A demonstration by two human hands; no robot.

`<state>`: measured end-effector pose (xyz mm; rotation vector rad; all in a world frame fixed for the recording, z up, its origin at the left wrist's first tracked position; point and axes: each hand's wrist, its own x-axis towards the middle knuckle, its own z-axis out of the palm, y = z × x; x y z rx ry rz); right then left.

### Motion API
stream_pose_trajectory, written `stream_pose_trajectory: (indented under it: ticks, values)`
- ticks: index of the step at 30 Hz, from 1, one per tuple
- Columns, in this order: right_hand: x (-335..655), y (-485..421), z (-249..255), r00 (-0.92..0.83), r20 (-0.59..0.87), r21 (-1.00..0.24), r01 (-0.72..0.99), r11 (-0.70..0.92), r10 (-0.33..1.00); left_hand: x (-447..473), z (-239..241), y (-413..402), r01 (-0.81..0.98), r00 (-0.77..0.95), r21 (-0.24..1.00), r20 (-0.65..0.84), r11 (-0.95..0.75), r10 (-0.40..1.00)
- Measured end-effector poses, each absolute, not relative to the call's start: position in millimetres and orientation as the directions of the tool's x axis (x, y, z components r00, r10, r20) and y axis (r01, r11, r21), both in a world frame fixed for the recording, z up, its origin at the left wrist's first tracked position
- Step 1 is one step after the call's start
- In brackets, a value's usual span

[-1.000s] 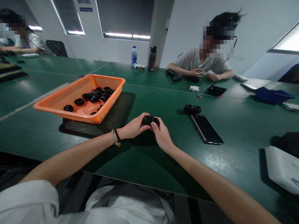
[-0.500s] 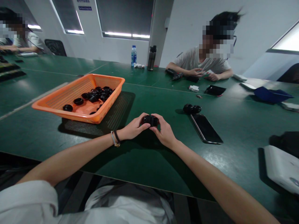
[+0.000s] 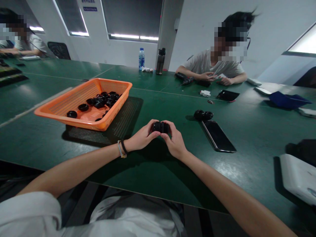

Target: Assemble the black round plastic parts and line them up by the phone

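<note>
My left hand (image 3: 143, 135) and my right hand (image 3: 174, 140) meet over the green table (image 3: 153, 164), both gripping a small black round part (image 3: 160, 127) made of two ring-shaped pieces pressed together. My fingertips cover its sides. To the left stands an orange mesh basket (image 3: 61, 113) holding several black rings (image 3: 105, 98). An assembled black part (image 3: 203, 115) lies to the right, beside a dark phone (image 3: 218, 136).
A person across the table (image 3: 212, 67) handles small items near a screwdriver (image 3: 186, 80). Another person (image 3: 22, 44) sits far left. Two bottles (image 3: 150, 61) stand at the back. A white device (image 3: 298, 177) and a blue folder (image 3: 287, 100) lie at the right.
My right hand's fingers shifted around the black part, the thumb moving from on top to beside it. The part stays between both hands in the same spot.
</note>
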<state>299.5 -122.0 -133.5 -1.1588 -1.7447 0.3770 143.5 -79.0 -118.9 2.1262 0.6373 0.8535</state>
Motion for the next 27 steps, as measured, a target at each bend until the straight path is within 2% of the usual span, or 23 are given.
stream_pose_trajectory:
  ticks: [8, 27]
  values:
    - [294, -125, -131, -0.006, 0.45, -0.799, 0.443, 0.406, 0.893, 142, -120, -75, 0.211, 0.652, 0.724, 0.396, -0.656, 0.646]
    - [287, -129, -129, 0.006, 0.266, -0.94, 0.224, 0.258, 0.964, 139, -120, -65, 0.25, 0.686, 0.61, 0.436, -0.752, 0.582]
